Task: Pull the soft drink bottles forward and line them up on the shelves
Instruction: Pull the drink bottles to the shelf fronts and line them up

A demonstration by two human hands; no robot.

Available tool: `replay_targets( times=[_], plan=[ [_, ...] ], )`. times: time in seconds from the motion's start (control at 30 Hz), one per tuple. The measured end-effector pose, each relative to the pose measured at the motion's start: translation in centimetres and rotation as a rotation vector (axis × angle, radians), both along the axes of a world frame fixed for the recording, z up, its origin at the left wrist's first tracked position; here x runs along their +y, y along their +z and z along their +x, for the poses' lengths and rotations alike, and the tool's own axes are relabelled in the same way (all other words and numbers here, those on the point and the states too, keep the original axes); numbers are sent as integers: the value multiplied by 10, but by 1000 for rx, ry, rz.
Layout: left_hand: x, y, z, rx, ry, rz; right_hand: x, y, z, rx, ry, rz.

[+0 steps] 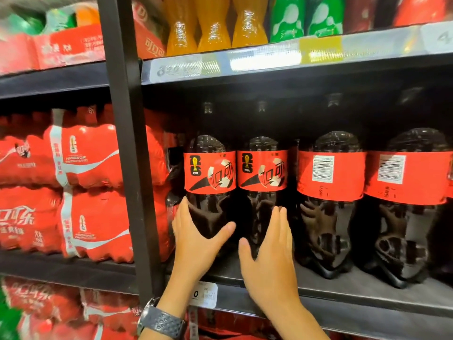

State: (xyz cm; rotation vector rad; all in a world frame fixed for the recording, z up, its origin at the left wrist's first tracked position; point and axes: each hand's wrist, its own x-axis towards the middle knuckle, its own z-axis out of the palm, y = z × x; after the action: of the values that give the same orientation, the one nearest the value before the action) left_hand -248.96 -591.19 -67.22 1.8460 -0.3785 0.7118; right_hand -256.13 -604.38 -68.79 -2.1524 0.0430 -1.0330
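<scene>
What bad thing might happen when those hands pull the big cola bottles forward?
1. The left hand and right hand hold the left cola bottle and second cola bottle low down, so the tall bottles might tip forward over the shelf edge.
2. The right hand's fingers sit in the tight gap beside the third cola bottle, so they could get pinched or nudge it crooked.
</scene>
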Motion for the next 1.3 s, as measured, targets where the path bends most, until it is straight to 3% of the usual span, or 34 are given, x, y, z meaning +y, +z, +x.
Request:
replay_targets(
  times=[0.07, 0.27, 0.33, 0.4, 0.47, 0.57, 0.63, 0.77, 1.1, 1.3],
  plan=[
    [-2, 2, 1, -25, 109, 39, -5, -2, -1, -9, 13, 23],
    [3, 0, -2, 84, 1, -27, -29, 12, 18, 75, 43, 169],
    [-1, 0, -12, -24, 133, 51, -31, 13, 23, 84, 59, 185],
    [-8, 2, -29, -267, 260, 133, -29, 10, 24, 79, 77, 183],
    [-22, 0, -41, -374, 161, 143, -30, 8, 28, 63, 73, 175],
    [-46, 2, -52, -87, -141, 145, -30, 10, 31, 65, 84, 216],
    [-56, 4, -52, 56, -206, 161, -30, 11, 32, 81, 96, 242],
    [-60, 8, -50, 165, -274, 138, -25, 10, 27, 88, 25, 178],
    [-47, 2, -56, 237, -324, -10, -29, -6, -11, 55, 37, -3],
    [-58, 3, -62, 194, -281, -13, -51, 12, -34, 183, 198, 72]
  ],
)
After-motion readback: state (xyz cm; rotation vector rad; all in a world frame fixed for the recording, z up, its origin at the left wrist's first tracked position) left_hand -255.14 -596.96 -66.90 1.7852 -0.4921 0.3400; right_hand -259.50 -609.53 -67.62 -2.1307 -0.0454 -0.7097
